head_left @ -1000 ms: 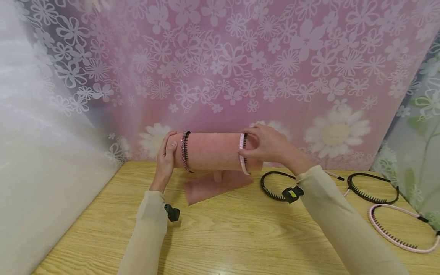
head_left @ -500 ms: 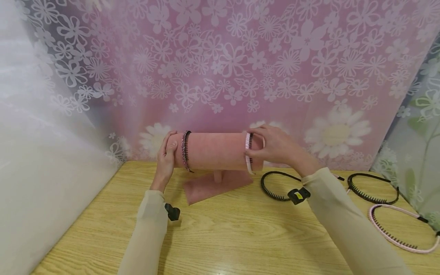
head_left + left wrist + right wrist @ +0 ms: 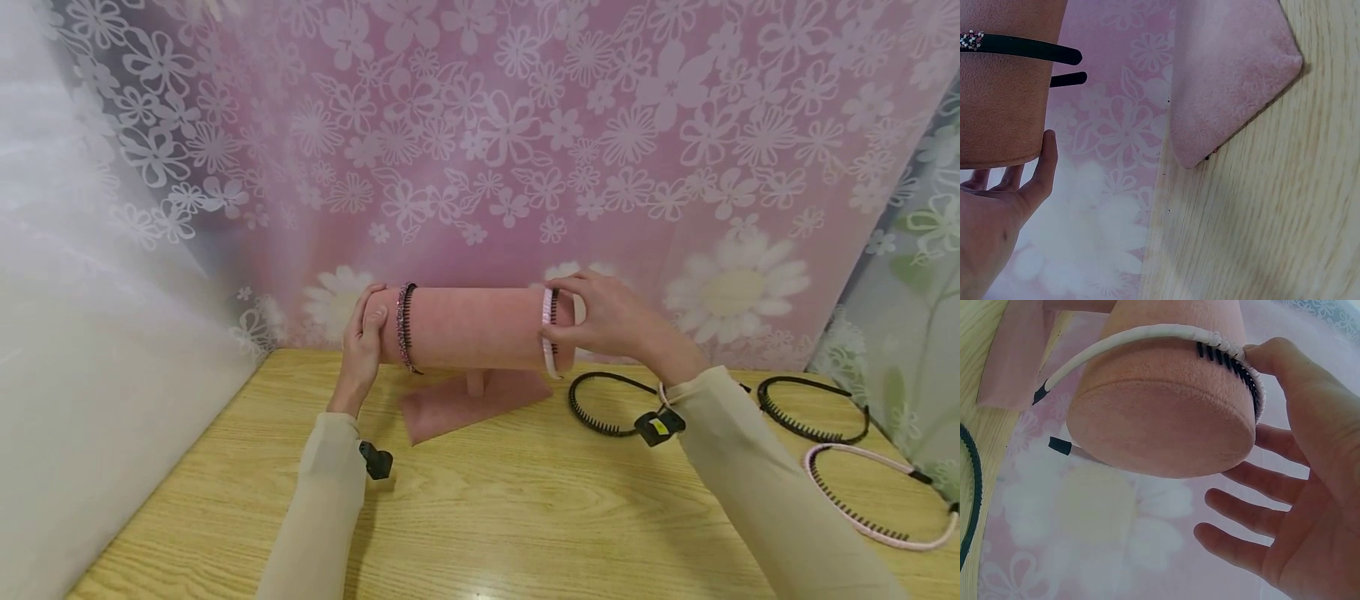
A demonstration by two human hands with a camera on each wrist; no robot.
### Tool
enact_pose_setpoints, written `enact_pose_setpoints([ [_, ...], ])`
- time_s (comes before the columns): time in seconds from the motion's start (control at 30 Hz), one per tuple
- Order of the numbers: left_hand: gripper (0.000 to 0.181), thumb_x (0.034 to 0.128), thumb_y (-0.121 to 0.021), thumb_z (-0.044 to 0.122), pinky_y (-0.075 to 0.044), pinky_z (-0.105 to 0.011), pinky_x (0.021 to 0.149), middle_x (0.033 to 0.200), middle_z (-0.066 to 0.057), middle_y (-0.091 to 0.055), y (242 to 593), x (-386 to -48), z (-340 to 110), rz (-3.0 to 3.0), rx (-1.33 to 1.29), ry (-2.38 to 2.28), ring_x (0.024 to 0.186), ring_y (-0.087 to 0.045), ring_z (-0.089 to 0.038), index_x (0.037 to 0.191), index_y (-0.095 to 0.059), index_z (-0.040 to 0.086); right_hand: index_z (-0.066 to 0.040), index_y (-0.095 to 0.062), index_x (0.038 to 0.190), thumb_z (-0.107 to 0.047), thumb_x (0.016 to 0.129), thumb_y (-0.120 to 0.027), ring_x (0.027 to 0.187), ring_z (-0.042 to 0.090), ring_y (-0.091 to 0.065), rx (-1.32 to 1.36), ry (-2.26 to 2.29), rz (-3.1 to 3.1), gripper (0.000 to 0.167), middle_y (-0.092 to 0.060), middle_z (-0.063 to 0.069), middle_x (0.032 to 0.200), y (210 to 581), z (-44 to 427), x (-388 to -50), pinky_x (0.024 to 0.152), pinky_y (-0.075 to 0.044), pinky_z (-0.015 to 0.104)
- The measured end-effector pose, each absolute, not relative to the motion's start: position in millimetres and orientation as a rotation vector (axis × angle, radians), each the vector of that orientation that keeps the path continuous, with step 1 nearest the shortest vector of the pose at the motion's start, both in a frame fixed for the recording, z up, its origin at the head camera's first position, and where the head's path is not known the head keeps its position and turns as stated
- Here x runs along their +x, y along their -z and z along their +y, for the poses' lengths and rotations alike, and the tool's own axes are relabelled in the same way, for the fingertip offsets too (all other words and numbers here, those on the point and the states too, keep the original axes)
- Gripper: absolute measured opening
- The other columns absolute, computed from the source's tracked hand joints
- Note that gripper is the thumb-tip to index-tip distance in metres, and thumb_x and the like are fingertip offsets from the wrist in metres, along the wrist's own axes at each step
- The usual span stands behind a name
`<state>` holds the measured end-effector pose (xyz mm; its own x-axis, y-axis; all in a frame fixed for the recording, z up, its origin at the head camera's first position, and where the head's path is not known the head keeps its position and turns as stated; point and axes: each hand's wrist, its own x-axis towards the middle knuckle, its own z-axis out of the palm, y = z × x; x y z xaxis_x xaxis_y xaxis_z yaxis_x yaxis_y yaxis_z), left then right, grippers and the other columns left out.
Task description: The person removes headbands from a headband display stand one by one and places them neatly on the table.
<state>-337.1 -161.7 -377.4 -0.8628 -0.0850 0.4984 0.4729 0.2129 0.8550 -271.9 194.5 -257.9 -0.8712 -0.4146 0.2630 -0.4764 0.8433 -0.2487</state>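
Observation:
A pink padded headband stand (image 3: 472, 329) has a horizontal cylinder on a flat base. My left hand (image 3: 363, 350) holds the cylinder's left end, thumb in front and fingers behind. Beside it, a dark toothed headband with glittery stones (image 3: 404, 329) sits round the cylinder. Near the other end, my right hand (image 3: 622, 321) pinches a pale pink toothed headband (image 3: 548, 312) that fits over the cylinder. In the right wrist view, the thumb presses the wrapped part of this headband (image 3: 1122, 337), and both of its black tips stick out past the cylinder.
A black toothed headband (image 3: 573, 404) lies right of the base, with a partly hidden one beneath my right forearm. Further right lie another black headband (image 3: 813, 433) and a pink one (image 3: 847, 517). A floral curtain (image 3: 480, 167) hangs behind the wooden table (image 3: 480, 508).
My right hand has slid the pale pink headband rightward along the cylinder, closer to its right end. The left hand and the stand have stayed in place.

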Motion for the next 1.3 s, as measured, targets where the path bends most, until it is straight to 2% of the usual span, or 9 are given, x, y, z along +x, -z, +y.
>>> enact_pose_setpoints([
  [0.33,0.049,0.1064,-0.046,0.046,-0.047,-0.046,0.100,0.150,-0.003,-0.054,376,-337,-162,-2.056,-0.346,1.683,0.118,-0.059,-0.029,0.151,-0.049,0.026,-0.014,-0.055,0.148,-0.044,0.088,-0.075,0.132,0.042,-0.054,0.651,-0.441,-2.839,0.070,-0.053,0.021,0.147,256,199,-268,0.104,-0.047,0.060],
  [0.67,0.050,0.1061,-0.046,0.048,-0.046,-0.048,0.102,0.152,-0.002,-0.053,376,-334,-160,-2.061,-0.337,1.684,0.121,-0.058,-0.029,0.151,-0.048,0.027,-0.015,-0.052,0.151,-0.035,0.086,-0.073,0.126,0.041,-0.057,0.655,-0.430,-2.854,0.071,-0.055,0.023,0.143,256,203,-266,0.102,-0.048,0.059],
  [0.9,0.050,0.1062,-0.045,0.047,-0.046,-0.048,0.102,0.151,-0.001,-0.053,375,-335,-160,-2.053,-0.339,1.687,0.120,-0.058,-0.029,0.151,-0.049,0.026,-0.019,-0.050,0.153,-0.031,0.087,-0.073,0.120,0.037,-0.060,0.662,-0.470,-2.847,0.071,-0.056,0.020,0.143,258,207,-264,0.094,-0.052,0.054],
  [1.07,0.049,0.1064,-0.045,0.045,-0.046,-0.048,0.101,0.151,-0.002,-0.053,375,-335,-161,-2.052,-0.344,1.695,0.119,-0.058,-0.030,0.152,-0.048,0.026,-0.016,-0.049,0.153,-0.027,0.091,-0.072,0.112,0.032,-0.067,0.708,-0.544,-2.813,0.068,-0.058,0.021,0.139,261,211,-263,0.086,-0.056,0.046],
  [1.17,0.048,0.1070,-0.046,0.039,-0.045,-0.047,0.100,0.151,-0.008,-0.053,367,-327,-158,-2.056,-0.334,1.705,0.119,-0.058,-0.033,0.152,-0.048,0.022,-0.013,-0.049,0.153,-0.027,0.093,-0.072,0.107,0.029,-0.071,0.723,-0.617,-2.779,0.066,-0.061,0.021,0.140,267,213,-263,0.081,-0.059,0.041],
  [1.3,0.047,0.1069,-0.046,0.030,-0.045,-0.046,0.101,0.151,-0.016,-0.053,353,-310,-152,-2.077,-0.311,1.704,0.119,-0.058,-0.036,0.152,-0.048,0.015,-0.007,-0.050,0.152,-0.022,0.094,-0.073,0.101,0.029,-0.075,0.756,-0.766,-2.674,0.063,-0.062,0.020,0.142,281,215,-262,0.080,-0.061,0.040],
])
